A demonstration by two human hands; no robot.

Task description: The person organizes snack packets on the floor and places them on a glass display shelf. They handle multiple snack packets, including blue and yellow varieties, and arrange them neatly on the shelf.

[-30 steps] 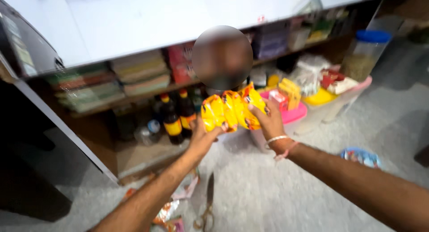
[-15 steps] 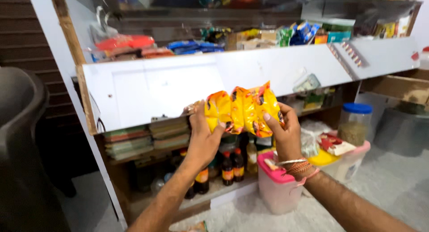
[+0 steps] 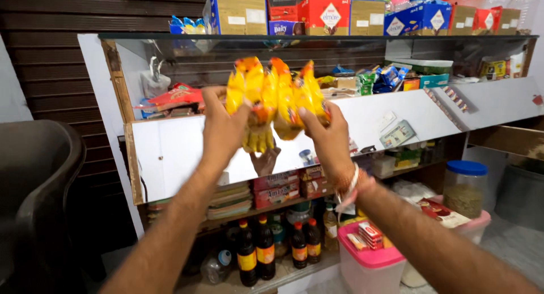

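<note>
Both my hands hold up a strip of several yellow-orange snack packets (image 3: 272,96) in front of a shop shelf unit. My left hand (image 3: 222,131) grips the strip's left end, my right hand (image 3: 327,136) its right end, thread and bangles on that wrist. The packets hang level with the white slanted counter panel (image 3: 170,152), just below the glass-fronted shelf (image 3: 362,47) of packaged goods.
Cardboard boxes (image 3: 328,13) line the top shelf. Dark sauce bottles (image 3: 266,251) stand on the bottom shelf. A pink-lidded plastic box (image 3: 371,260) and a blue-lidded jar (image 3: 463,186) sit at lower right. A dark bin (image 3: 39,197) stands at left.
My hands have lifted the packet strip from low near the floor shelf up to the height of the upper display shelf. The view has tilted upward with them.
</note>
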